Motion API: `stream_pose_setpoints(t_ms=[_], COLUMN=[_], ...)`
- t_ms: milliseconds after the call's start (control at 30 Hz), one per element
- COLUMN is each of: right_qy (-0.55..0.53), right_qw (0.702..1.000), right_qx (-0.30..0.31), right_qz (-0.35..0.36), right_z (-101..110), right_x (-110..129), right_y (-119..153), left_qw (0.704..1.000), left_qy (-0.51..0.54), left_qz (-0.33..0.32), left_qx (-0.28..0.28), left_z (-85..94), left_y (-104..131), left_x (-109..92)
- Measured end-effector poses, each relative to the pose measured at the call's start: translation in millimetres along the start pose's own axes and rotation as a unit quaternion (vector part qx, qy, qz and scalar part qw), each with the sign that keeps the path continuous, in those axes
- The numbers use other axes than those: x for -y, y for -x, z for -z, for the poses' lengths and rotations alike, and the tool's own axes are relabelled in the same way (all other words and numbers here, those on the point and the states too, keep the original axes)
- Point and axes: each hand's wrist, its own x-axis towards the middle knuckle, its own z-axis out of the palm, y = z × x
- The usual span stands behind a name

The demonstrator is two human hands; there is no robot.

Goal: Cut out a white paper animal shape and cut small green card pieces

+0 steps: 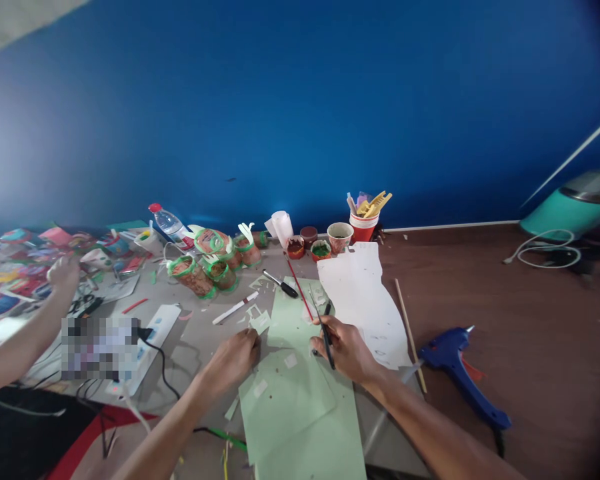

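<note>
My right hand (349, 350) is closed around a pair of dark-handled scissors (325, 337), their thin points directed away from me over pale green paper (305, 393). Several sheets of this paper overlap, with small scraps on top. My left hand (237, 357) rests at the paper's left edge with its fingers curled; whatever may be in them is hidden. Just beyond its fingertips lies a cut green paper scrap (261, 323). A red stick (299, 287) and a black-and-white marker (281, 284) lie farther back. White paper (353, 293) with drawn marks lies beyond my right hand.
A blue glue gun (465, 373) lies at right beside a wooden stick (410, 333). Decorated brown-and-green cups (193, 275), paint cups (321, 251) and a water bottle (169, 223) line the back. At left are a power strip (153, 343) and another person's arm (35, 333).
</note>
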Motion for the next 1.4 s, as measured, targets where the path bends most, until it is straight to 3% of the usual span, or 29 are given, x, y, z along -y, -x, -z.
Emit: stream_pose_setpoints(t_ms=[300,467,700,967,1200,1300,1400], right_qy=[0.021,0.020,0.032,0.036,0.030,0.041,0.048], right_qw=[1.000,1.000,0.999,0.999,0.999,0.999,0.999], right_qx=[-0.002,-0.004,0.003,0.008,0.014,0.005,0.001], right_qz=[0.001,0.001,-0.002,0.003,-0.006,-0.002,0.003], right_z=[0.0,-0.8,-0.8,-1.4,-1.1,-1.3,-2.0], right_x=[0.5,-0.8,-1.1,-3.1,-2.0,-3.3,-4.8], right_y=[0.4,0.3,0.1,-0.1,-0.8,-1.1,-1.1], left_qw=[0.999,0.999,0.983,0.991,0.993,0.988,0.960], left_qy=[-0.049,0.030,0.146,0.125,0.095,0.139,0.274], left_qz=[0.002,-0.003,-0.026,-0.036,-0.058,-0.042,-0.005], left_qx=[-0.008,-0.026,-0.110,-0.044,-0.028,-0.042,-0.053], left_z=[-3.0,-4.2,-1.9,1.5,-0.1,0.2,3.4], left_y=[7.2,6.4,1.4,2.1,1.0,-1.2,-7.1], left_x=[-4.6,-2.7,13.3,6.1,3.4,6.1,2.7])
